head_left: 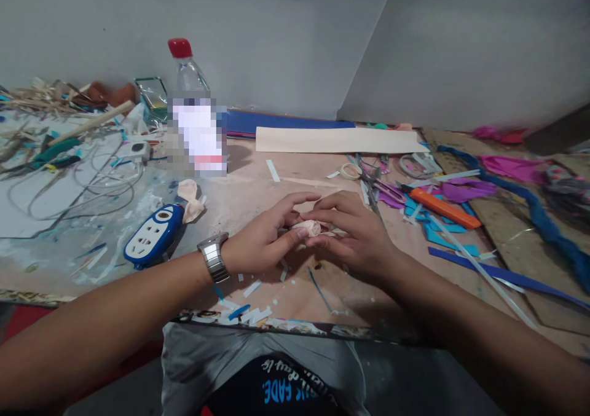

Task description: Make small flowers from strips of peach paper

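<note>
Both hands meet over the middle of the table around a small cream roll of crepe paper [311,227], its spiral end facing me. My left hand [270,228], with a metal watch [214,259] on its wrist, grips the roll between thumb and fingers. From the other side my right hand [354,228] closes its thumb and fingers on the same roll. Part of the roll is hidden by the fingers. A twisted piece of the same cream paper [192,200] lies to the left. Behind the hands is a long cream paper strip [338,140].
A blue and white power socket [152,235] lies left. A red-capped bottle [193,115] stands at the back. Scissors [375,185], a tape roll [350,171] and an orange utility knife [442,207] lie right among scraps. Pliers [55,152] and a thin cable [104,182] lie far left.
</note>
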